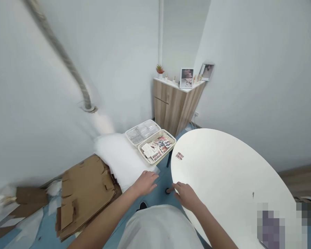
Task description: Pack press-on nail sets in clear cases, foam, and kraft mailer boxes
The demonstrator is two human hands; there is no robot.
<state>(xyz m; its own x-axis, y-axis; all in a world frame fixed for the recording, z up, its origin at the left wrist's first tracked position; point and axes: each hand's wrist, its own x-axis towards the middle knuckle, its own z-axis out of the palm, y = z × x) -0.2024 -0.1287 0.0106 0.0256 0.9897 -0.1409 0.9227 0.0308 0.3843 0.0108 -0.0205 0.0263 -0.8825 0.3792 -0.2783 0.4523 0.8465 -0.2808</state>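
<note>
My left hand (146, 182) hangs in the air with its fingers stretched out, holding nothing. It is near white foam-like sheeting (116, 152) and below an off-white basket (146, 158). Cards and small packs with nail-like pieces fill that basket. My right hand (186, 195) is over the left edge of the white round table (217, 173), fingers apart and empty; whether it touches the table I cannot tell. A small cluster of reddish-brown nail-like pieces (179, 156) lies on the table near its left rim.
A second off-white basket (128, 135) holds clear plastic boxes. Flattened cardboard (85, 190) is stacked at the left. A wooden cabinet (175, 107) with picture frames and a small plant stands in the corner. A blurred purple object (271, 226) is at the lower right.
</note>
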